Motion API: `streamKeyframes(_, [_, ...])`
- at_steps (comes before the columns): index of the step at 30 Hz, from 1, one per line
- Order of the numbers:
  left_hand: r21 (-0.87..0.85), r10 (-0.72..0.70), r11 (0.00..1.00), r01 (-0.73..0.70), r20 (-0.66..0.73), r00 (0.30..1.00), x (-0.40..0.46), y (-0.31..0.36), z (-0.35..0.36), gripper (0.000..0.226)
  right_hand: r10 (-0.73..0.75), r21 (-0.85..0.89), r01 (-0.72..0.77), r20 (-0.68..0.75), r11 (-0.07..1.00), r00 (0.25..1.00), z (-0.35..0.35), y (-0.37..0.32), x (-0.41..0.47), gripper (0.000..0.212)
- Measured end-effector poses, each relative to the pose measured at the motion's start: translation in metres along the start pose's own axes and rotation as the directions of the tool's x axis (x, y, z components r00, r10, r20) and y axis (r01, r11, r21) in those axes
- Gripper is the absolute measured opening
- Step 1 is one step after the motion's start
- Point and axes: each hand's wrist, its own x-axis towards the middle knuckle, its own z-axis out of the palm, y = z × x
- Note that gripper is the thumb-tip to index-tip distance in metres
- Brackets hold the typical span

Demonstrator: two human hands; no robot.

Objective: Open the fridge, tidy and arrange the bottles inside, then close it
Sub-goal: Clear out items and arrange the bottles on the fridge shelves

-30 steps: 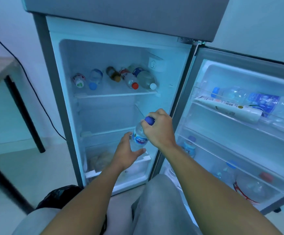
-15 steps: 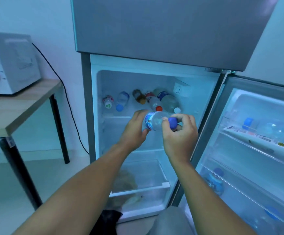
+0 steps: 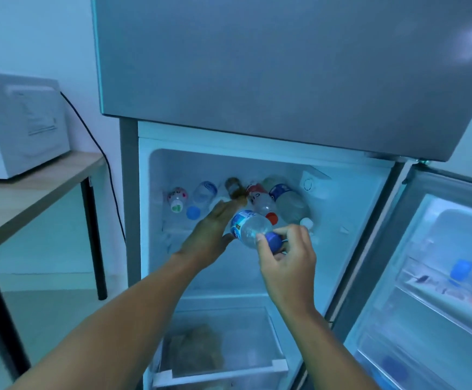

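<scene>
Head view: right hand [image 3: 287, 261] pinches the blue cap of a clear plastic water bottle [image 3: 250, 228], left hand [image 3: 211, 235] flat against its base, at the fridge's top shelf [image 3: 173, 230]. Shove it in carelessly and the red-capped bottle [image 3: 263, 204] could roll out.

The water bottle [image 3: 250, 228] now lies tilted at the top shelf [image 3: 189, 230], up from beside the drawer [image 3: 220, 372], both hands with it.

Fridge [image 3: 285, 66] front: brushed grey metal look, soft sheen. Liner w/ smooth glossy white plastic. Bottle [image 3: 250, 228] betw. the fingers [image 3: 260, 240]: clear glossy plastic, paper-like label, matt blue cap. Drawer [image 3: 220, 372] below: translucent plastic. Table [image 3: 32, 181]: matt wood top.
</scene>
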Motion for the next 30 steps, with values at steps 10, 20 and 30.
streamKeyframes(10, [0.237, -0.083, 0.965, 0.115, -0.141, 0.986, -0.013, -0.043, 0.001, 0.044, 0.08, -0.028, -0.078, 0.084, 0.997, 0.993, 0.043, 0.044, 0.025, 0.023])
streamKeyframes(20, [0.606, -0.163, 0.76, 0.236, -0.173, 0.971, -0.045, -0.052, 0.011, 0.063, 0.081, -0.121, -0.05, 0.262, 0.991, 0.962, 0.076, 0.044, 0.029, 0.041])
streamKeyframes(30, [0.682, -0.218, 0.708, 0.185, -0.038, 0.975, -0.045, -0.061, 0.012, 0.082, 0.122, -0.177, -0.076, 0.267, 0.981, 0.956, 0.101, 0.063, 0.025, 0.054])
